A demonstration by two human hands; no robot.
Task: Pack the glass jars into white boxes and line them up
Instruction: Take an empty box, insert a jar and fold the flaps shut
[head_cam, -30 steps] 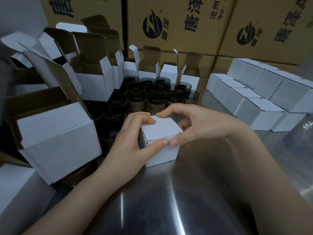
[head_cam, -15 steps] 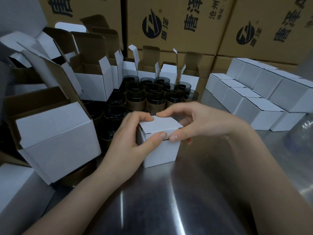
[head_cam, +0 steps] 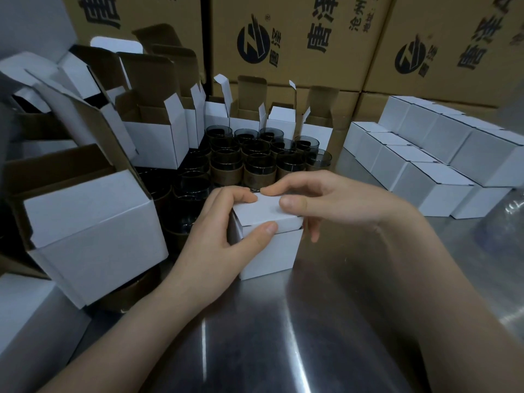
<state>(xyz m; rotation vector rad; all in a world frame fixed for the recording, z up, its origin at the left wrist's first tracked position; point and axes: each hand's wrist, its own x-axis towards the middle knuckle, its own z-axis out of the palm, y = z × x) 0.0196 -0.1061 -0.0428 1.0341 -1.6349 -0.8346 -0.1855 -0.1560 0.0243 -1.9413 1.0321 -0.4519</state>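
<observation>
Table: a shiny steel tabletop point(head_cam: 283, 350) fills the near foreground, both bare forearms reaching over it
Box in hand: a small white cardboard box point(head_cam: 270, 251) stands upright on the steel, mid-frame, its top lid folded down almost flush
Left hand: the left hand point(head_cam: 215, 245) is clamped on the box's left side, thumb on the front edge of the lid, fingers curled over the back corner
Right hand: the right hand point(head_cam: 326, 202) grips the same box from the right, thumb pressing on the lid, fingers down the far side
Open boxes: larger white cartons with brown insides point(head_cam: 90, 222) sit left, flaps up
Jars: dark glass jars with brown paper bands point(head_cam: 258, 160) cluster just behind the hands
Packed row: closed white boxes point(head_cam: 431, 171) line up at right, touching
Backdrop: brown printed shipping cartons point(head_cam: 283, 38) stacked behind
</observation>
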